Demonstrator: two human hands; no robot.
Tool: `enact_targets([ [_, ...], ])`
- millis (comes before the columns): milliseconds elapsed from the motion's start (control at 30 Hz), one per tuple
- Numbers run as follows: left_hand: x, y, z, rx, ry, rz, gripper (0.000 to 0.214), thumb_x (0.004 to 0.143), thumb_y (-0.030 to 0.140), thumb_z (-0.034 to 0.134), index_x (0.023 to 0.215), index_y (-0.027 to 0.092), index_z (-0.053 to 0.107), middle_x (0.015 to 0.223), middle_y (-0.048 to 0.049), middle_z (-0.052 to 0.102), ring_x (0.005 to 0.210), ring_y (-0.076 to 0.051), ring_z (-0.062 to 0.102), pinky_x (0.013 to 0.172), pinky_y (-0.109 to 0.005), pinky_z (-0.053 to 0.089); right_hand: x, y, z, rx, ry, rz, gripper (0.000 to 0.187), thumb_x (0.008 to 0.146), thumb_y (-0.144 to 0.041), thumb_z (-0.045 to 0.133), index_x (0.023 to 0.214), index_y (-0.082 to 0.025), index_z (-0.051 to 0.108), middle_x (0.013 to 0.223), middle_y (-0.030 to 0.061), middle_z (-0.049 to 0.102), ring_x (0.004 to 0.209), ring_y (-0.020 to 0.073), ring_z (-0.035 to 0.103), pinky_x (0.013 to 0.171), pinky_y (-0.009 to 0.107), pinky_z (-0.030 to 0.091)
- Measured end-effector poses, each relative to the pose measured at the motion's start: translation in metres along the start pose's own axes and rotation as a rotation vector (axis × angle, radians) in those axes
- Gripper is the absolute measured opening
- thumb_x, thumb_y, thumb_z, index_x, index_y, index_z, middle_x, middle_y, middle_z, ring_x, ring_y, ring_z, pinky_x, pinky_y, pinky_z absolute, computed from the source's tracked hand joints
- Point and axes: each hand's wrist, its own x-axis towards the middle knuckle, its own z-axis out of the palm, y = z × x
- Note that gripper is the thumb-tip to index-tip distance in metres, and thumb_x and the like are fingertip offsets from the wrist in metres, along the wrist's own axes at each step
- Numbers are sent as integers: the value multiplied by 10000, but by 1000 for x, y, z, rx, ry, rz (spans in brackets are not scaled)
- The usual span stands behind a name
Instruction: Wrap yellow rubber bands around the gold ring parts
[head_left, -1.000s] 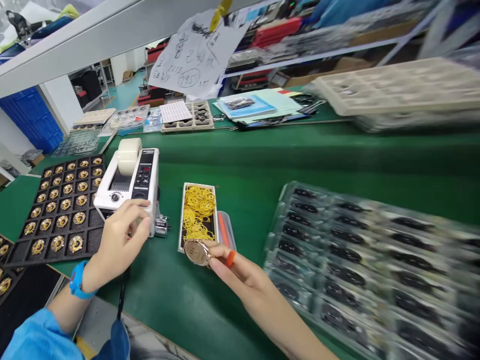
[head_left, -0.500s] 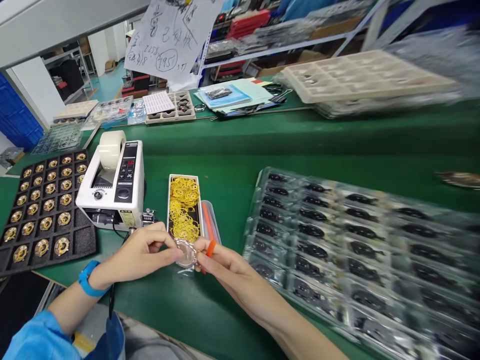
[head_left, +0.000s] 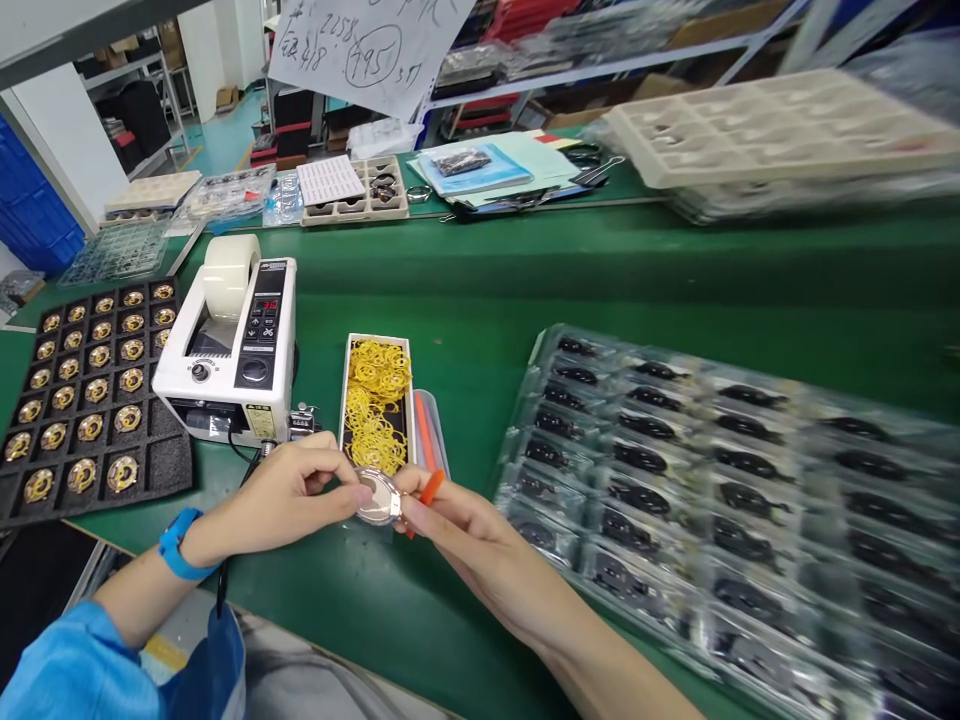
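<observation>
A round, shiny metal watch case [head_left: 381, 500] is held between my two hands, over the green bench just in front of a white box [head_left: 412, 405]. My left hand [head_left: 304, 490] pinches its left edge, the thumb lying on its pale face. From the other side, my right hand [head_left: 457, 520] grips the case with thumb and fingers. An orange stick-like tool [head_left: 432, 487] also pokes out between the right fingers; most of it is hidden. Yellow rings [head_left: 379, 372] are heaped in the white box behind the case.
On the left stand a white tape dispenser [head_left: 225, 350] and a black tray [head_left: 171, 455] of gold-coloured round parts. A clear plastic tray [head_left: 517, 440] of black parts covers the right. Papers [head_left: 525, 170] and a beige tray [head_left: 720, 130] lie at the back.
The view has shifted a little, so the bench things sit slightly differently in the picture. Both hands still hold the watch case, which is turned slightly.
</observation>
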Motion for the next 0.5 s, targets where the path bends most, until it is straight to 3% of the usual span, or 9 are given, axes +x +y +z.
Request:
enact_targets([
  [333,-3,3,11,220,143,1,214,849,227,583,649,173,529,742,32,422,662,-106,421,633,-257,315,4,0,2,-19,12,-48,438,809,-645,614,753,-212,579,712,-5,485,697,159,444,667,279,379],
  [500,-2,1,7,153,103,38,252,882,273,561,654,171,532,705,39,391,635,-103,377,597,-255,283,4,2,-1,10,24,-48,424,816,-632,617,757,-214,577,720,-8,495,695,155,448,660,275,371],
])
